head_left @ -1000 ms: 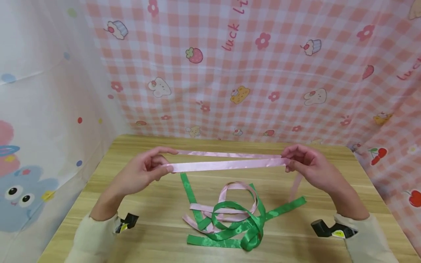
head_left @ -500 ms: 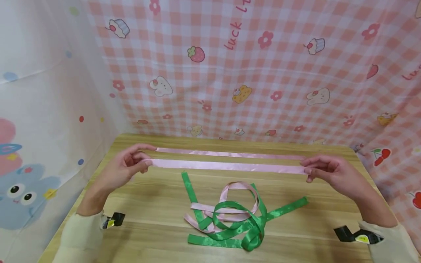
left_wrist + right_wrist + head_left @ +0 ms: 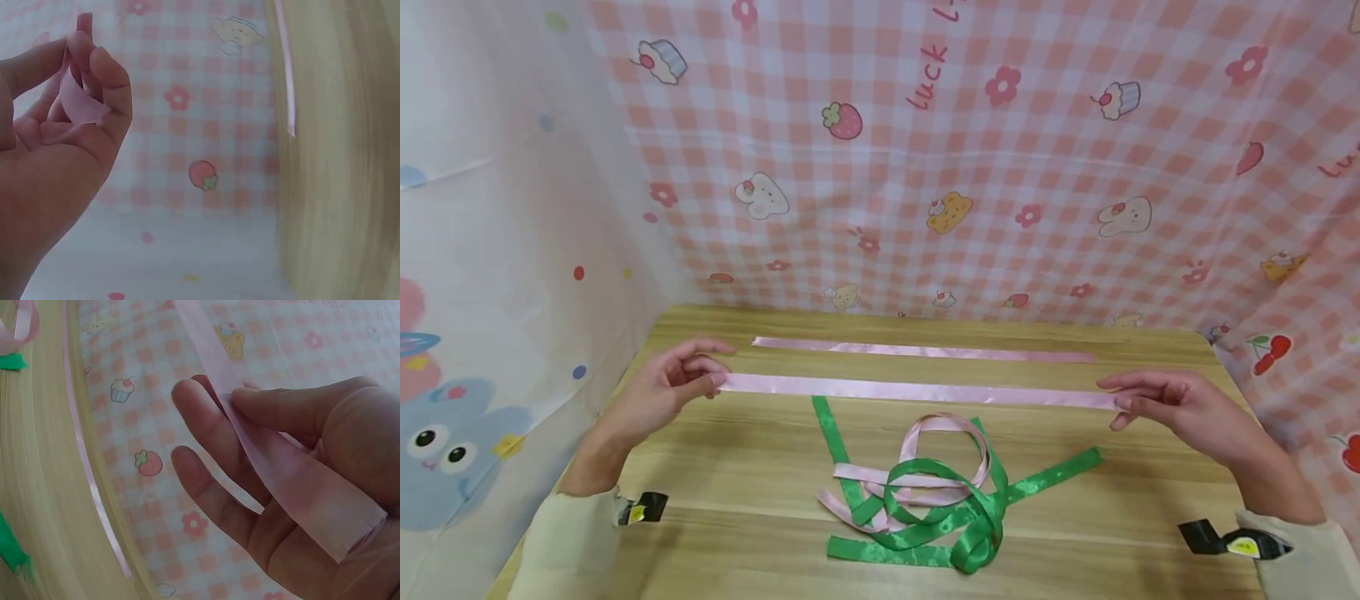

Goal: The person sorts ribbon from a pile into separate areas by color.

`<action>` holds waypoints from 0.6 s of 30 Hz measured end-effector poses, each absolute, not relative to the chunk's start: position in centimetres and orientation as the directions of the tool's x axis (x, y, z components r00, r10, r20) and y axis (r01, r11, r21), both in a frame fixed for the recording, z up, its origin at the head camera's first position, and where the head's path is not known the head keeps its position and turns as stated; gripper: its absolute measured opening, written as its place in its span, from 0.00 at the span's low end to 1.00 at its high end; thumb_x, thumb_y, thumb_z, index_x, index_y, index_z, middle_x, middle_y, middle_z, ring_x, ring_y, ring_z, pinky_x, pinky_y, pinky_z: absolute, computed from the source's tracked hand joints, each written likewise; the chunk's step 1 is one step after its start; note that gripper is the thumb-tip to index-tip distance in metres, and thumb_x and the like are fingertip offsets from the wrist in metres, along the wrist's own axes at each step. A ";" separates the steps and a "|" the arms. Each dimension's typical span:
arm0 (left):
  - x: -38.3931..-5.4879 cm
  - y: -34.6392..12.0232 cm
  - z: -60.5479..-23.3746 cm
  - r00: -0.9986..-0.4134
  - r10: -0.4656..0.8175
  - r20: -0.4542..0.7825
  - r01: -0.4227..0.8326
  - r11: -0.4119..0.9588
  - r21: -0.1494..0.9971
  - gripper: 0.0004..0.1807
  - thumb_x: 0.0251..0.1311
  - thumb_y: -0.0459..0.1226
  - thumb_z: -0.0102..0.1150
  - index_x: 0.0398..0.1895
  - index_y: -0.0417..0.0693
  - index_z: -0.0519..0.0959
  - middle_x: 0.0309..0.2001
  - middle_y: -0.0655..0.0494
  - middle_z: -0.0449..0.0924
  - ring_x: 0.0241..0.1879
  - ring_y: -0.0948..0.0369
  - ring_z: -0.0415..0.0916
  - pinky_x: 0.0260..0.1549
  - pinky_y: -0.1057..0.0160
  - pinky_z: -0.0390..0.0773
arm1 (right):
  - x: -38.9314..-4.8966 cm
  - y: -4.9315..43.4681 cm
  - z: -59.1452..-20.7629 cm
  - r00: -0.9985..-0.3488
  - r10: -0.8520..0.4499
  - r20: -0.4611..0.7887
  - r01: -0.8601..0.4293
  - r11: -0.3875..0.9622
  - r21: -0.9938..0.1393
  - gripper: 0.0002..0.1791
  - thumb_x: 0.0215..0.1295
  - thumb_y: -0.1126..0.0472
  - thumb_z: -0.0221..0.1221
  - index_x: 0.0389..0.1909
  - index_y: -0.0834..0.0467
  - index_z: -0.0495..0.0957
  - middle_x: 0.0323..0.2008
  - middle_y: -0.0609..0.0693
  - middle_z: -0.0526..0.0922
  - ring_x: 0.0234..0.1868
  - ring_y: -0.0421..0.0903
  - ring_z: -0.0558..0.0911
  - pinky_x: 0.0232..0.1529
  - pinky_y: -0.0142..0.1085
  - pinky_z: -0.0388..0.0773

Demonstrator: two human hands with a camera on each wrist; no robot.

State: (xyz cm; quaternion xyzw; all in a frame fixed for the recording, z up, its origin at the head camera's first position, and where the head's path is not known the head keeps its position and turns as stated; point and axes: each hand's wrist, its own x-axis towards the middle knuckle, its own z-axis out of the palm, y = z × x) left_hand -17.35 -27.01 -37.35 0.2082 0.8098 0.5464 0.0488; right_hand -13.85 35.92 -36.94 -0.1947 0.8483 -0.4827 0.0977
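Note:
A pink satin ribbon [image 3: 917, 390] is stretched between both hands above the table. My left hand [image 3: 662, 392] pinches its left end between thumb and fingers; in the left wrist view the short ribbon tail [image 3: 81, 103] curls inside the palm. At the other end my right hand [image 3: 1187, 408] pinches it, and the cut tail [image 3: 331, 515] lies across the palm in the right wrist view. Behind it, a second pink ribbon [image 3: 925, 351] lies straight along the table's far side, touched by neither hand.
On the wooden table [image 3: 737, 533], several green ribbons [image 3: 1052, 475] lie tangled with looped pink ribbon [image 3: 943, 423] in front of the hands. A pink checked cloth [image 3: 887, 167] hangs behind the table's far edge, and a white printed cloth [image 3: 527, 208] hangs at the left.
Both hands have moved apart, drawing the held ribbon out to a longer span. They have also come slightly nearer, away from the ribbon lying at the back.

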 end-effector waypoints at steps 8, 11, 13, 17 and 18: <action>-17.7 -28.2 -38.3 -0.934 0.351 0.064 0.190 0.339 0.921 0.14 0.69 0.33 0.57 0.56 0.47 0.74 0.36 0.58 0.86 0.35 0.63 0.81 0.39 0.68 0.78 | -14.4 37.6 -38.1 -0.849 -0.529 -0.017 -0.230 0.399 -0.888 0.20 0.76 0.70 0.46 0.65 0.66 0.71 0.51 0.45 0.86 0.44 0.46 0.87 0.50 0.22 0.75; -18.0 -28.6 -38.9 -0.932 0.362 0.033 0.157 0.317 0.935 0.15 0.69 0.32 0.57 0.58 0.46 0.73 0.36 0.57 0.86 0.35 0.62 0.81 0.41 0.67 0.80 | -14.6 38.2 -38.7 -0.863 -0.504 -0.031 -0.207 0.409 -0.889 0.19 0.76 0.70 0.47 0.65 0.65 0.72 0.48 0.46 0.87 0.44 0.45 0.87 0.49 0.22 0.76; -18.3 -28.7 -39.5 -0.934 0.358 -0.004 0.117 0.315 0.942 0.16 0.69 0.33 0.58 0.58 0.45 0.73 0.36 0.57 0.86 0.35 0.62 0.82 0.42 0.65 0.81 | -14.7 38.7 -39.2 -0.888 -0.457 -0.048 -0.172 0.427 -0.888 0.18 0.76 0.69 0.49 0.63 0.64 0.73 0.46 0.46 0.87 0.42 0.45 0.87 0.48 0.23 0.77; -18.9 -28.9 -40.5 -0.947 0.305 -0.099 0.009 0.335 0.942 0.18 0.66 0.34 0.62 0.56 0.43 0.72 0.35 0.59 0.87 0.35 0.61 0.83 0.42 0.61 0.83 | -14.9 39.5 -40.2 -0.934 -0.343 -0.098 -0.079 0.469 -0.880 0.16 0.76 0.65 0.51 0.60 0.60 0.77 0.42 0.47 0.89 0.41 0.45 0.87 0.45 0.22 0.76; -19.0 -28.9 -40.7 -0.950 0.289 -0.119 -0.015 0.339 0.941 0.18 0.65 0.34 0.63 0.56 0.41 0.72 0.34 0.59 0.86 0.34 0.61 0.83 0.41 0.61 0.83 | -15.0 39.7 -40.5 -0.942 -0.316 -0.111 -0.054 0.472 -0.880 0.16 0.76 0.64 0.52 0.59 0.59 0.77 0.40 0.48 0.89 0.40 0.45 0.87 0.44 0.21 0.75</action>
